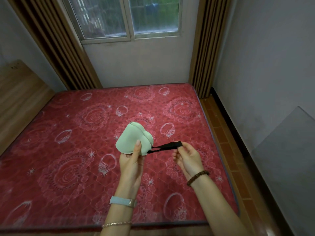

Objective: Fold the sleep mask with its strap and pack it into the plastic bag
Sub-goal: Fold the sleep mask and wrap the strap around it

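Note:
A pale green sleep mask (130, 137) is folded in half and held up above the red mattress (68, 150). My left hand (132, 160) grips it from below, thumb pressed on its front. Its black strap (166, 147) runs taut from the mask's right edge to my right hand (186, 158), which pinches the strap's far end between thumb and fingers. I see no plastic bag in the head view.
The mattress has a pink floral pattern and fills the middle of the view. A wooden headboard (18, 99) stands on the left. Brown curtains (207, 48) frame a window (126, 17) behind. A strip of brick-red floor (226, 150) runs along the right.

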Tool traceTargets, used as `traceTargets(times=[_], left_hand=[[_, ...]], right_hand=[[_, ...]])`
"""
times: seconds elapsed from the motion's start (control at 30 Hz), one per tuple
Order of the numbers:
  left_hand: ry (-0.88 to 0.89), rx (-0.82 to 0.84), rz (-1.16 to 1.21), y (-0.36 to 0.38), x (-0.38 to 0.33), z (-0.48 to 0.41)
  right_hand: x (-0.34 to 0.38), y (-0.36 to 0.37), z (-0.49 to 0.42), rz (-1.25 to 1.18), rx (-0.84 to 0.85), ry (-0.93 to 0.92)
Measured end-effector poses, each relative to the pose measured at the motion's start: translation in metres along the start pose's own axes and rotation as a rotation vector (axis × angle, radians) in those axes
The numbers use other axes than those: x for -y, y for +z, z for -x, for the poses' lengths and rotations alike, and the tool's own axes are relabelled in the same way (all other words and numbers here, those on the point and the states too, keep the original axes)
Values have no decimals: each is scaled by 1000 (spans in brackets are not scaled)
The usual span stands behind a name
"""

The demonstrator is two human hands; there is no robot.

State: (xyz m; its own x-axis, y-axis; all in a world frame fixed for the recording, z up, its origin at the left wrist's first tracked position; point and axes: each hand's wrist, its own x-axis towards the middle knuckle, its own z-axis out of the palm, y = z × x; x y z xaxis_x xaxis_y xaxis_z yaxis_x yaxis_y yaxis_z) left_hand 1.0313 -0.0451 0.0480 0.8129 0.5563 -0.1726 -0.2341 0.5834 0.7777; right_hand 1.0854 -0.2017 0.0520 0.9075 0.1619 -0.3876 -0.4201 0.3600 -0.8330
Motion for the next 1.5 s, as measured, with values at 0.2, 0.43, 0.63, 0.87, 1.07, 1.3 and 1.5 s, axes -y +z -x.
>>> traceTargets(times=[0.2, 0.43, 0.63, 0.87, 1.07, 1.3, 1.5], left_hand=[[11, 40, -45, -2, 4, 3], [0, 50, -78, -6, 6, 7], [2, 30, -66, -7, 8, 7], [50, -15, -104, -3, 6, 6], [73, -43, -193, 1, 6, 8], [140, -56, -295, 11, 3, 11], [225, -63, -364, 18, -1, 9]], right_hand=[[0, 11, 2, -435, -29, 131], [-2, 19, 2, -499, 27, 170], [0, 23, 8, -508, 148, 200], [1, 18, 10, -483, 247, 132], [-2, 19, 6, -510, 257, 50], [-2, 24, 15, -287, 336, 2], [-10, 27, 22, -213, 314, -25]])
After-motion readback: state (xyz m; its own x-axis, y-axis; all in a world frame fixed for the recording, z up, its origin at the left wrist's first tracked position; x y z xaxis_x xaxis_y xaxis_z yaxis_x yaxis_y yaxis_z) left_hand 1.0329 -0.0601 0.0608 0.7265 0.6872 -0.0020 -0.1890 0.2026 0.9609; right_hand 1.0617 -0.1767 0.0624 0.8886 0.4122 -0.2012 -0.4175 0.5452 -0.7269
